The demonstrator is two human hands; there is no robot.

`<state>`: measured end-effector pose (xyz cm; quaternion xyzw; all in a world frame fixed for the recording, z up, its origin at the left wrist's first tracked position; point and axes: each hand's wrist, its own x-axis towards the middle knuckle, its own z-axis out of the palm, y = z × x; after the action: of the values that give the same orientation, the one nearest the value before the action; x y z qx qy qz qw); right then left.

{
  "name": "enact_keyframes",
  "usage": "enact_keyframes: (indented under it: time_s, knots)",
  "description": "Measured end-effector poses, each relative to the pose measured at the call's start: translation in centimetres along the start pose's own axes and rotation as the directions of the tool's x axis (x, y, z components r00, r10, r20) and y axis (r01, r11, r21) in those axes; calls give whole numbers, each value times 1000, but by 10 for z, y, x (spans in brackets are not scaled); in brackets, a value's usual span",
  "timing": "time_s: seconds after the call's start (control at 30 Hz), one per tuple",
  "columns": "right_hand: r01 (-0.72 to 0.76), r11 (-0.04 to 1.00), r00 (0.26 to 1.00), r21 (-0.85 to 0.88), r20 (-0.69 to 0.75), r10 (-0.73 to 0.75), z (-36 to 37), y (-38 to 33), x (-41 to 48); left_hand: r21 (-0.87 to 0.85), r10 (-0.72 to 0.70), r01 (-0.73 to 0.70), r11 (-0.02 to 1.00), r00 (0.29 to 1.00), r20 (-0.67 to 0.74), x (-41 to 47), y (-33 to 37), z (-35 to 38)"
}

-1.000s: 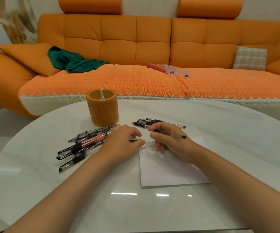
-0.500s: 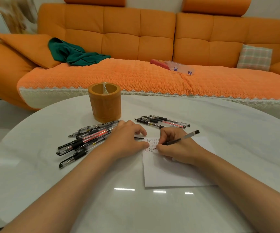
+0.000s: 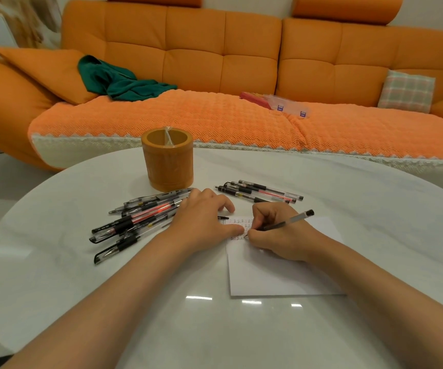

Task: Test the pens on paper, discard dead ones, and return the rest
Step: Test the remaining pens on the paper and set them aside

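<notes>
The right hand (image 3: pixel 281 235) grips a pen (image 3: pixel 292 221), its tip on the far-left corner of the paper (image 3: pixel 281 272) on the bench (image 3: pixel 82 288). The left hand (image 3: pixel 201 225) rests curled, thumb on the paper's edge; I cannot tell if it holds anything. A pen pile (image 3: pixel 140 217) lies left, a pen row (image 3: pixel 260 193) far.

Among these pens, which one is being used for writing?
The pen gripped by the right hand, tip on the paper; the left pile and right pile lie flat on the table.
</notes>
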<state>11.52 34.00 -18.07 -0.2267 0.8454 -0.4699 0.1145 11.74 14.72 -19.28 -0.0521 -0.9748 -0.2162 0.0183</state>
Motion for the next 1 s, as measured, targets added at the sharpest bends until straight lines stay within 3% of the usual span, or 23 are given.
enact_keyframes:
  time_s: [1.0]
  knots:
    - [43, 999, 998, -1, -45, -43, 3, 5, -4, 12, -11, 11, 1000, 1000, 17, -3, 1, -2]
